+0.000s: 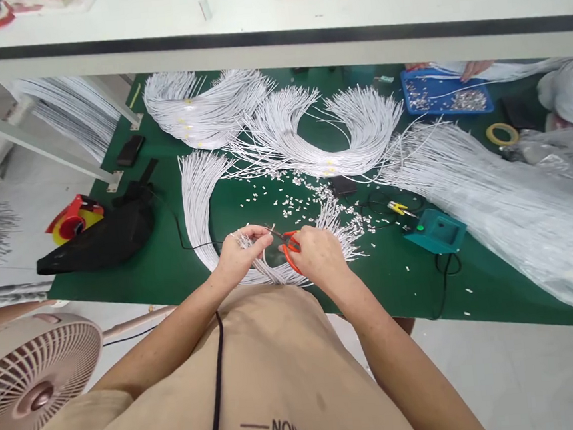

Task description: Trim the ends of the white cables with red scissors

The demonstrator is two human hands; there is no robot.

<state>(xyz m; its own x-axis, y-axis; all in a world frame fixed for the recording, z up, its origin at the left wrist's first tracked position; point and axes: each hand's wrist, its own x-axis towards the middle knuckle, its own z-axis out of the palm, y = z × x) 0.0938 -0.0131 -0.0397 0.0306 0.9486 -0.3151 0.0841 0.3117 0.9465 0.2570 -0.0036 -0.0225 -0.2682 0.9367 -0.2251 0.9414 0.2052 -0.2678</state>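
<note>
My left hand pinches the ends of a bundle of thin white wires that curves across the green table mat. My right hand grips orange-handled scissors, their blades pointing left toward the wire ends held by the left hand. Small white cut-off bits lie scattered on the mat just beyond both hands.
More white wire bundles fan out across the mat, and a large pile lies at the right. A teal box, yellow-handled cutters, a black bag, a blue tray with another person's hand, and a fan are nearby.
</note>
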